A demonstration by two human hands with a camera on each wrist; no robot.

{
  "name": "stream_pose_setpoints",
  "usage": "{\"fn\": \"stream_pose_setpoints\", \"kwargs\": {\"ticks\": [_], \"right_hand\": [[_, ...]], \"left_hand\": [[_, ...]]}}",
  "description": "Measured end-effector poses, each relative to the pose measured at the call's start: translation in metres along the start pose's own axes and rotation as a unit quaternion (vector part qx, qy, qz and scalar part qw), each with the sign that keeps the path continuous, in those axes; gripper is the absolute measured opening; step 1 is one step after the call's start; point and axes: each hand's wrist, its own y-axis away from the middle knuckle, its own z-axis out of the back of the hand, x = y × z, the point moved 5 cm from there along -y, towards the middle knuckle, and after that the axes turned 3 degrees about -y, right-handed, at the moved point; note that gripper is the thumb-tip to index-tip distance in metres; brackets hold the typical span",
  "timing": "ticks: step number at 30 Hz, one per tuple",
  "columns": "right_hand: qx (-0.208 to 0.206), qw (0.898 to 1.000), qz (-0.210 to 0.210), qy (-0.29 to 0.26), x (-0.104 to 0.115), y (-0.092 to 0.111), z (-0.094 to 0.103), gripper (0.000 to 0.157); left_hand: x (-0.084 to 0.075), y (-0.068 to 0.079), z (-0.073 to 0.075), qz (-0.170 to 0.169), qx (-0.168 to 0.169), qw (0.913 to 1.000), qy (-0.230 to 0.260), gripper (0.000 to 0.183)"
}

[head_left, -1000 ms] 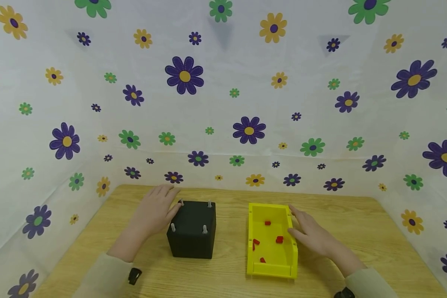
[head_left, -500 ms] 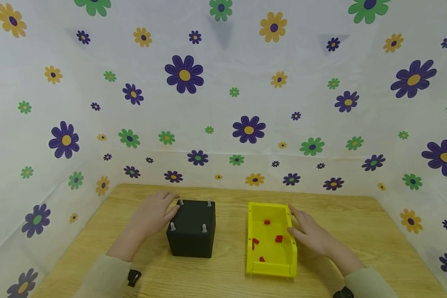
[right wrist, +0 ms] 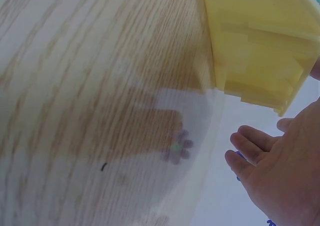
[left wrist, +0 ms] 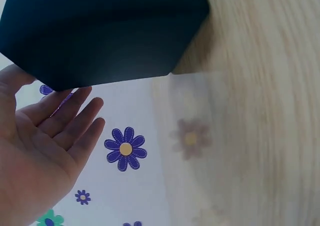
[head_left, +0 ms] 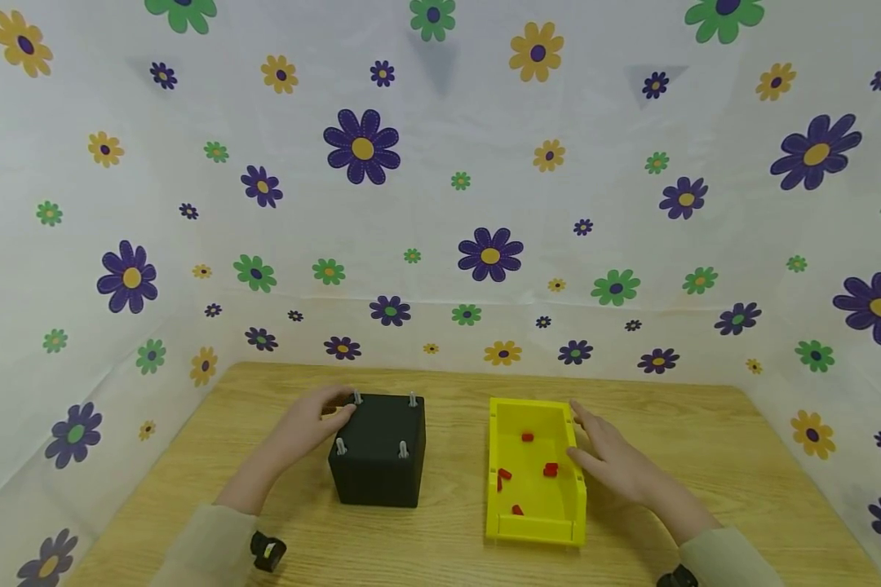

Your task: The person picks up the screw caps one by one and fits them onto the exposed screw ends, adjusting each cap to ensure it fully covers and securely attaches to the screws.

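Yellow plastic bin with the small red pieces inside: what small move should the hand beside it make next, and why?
Perhaps the right hand should reach into the yellow plastic bin and pinch the small red piece near its far end: that piece lies apart from the other red pieces, and the hand, at the bin's right wall, holds none.

In the left wrist view, the black box (left wrist: 105, 40) hides the thumb tip of the left hand (left wrist: 42, 148) and is cut off by the top edge. The right wrist view cuts off the yellow bin (right wrist: 265, 40), its inside hidden, and the right hand (right wrist: 285, 171). In the head view, the red pieces (head_left: 551, 470) are too small to identify.
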Motion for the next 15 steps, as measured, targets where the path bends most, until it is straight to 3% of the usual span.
{"fn": "stream_pose_setpoints", "kwargs": {"ticks": [5,9,12,15], "right_hand": [[-0.001,1.0,-0.002,-0.002,0.0,-0.001,0.0,0.079],[0.002,1.0,-0.005,-0.005,0.0,-0.002,-0.001,0.08],[0.004,1.0,-0.007,-0.012,-0.001,-0.001,-0.001,0.08],[0.004,1.0,-0.011,-0.015,-0.001,-0.002,-0.002,0.08]], "left_hand": [[0.009,0.0,-0.004,0.037,0.002,0.9959,0.082,0.047],[0.015,0.001,-0.008,0.059,0.016,0.9838,0.169,0.05],[0.02,0.002,-0.014,0.08,0.03,0.9635,0.254,0.052],[0.023,0.001,-0.021,0.104,0.038,0.9336,0.341,0.055]]}}
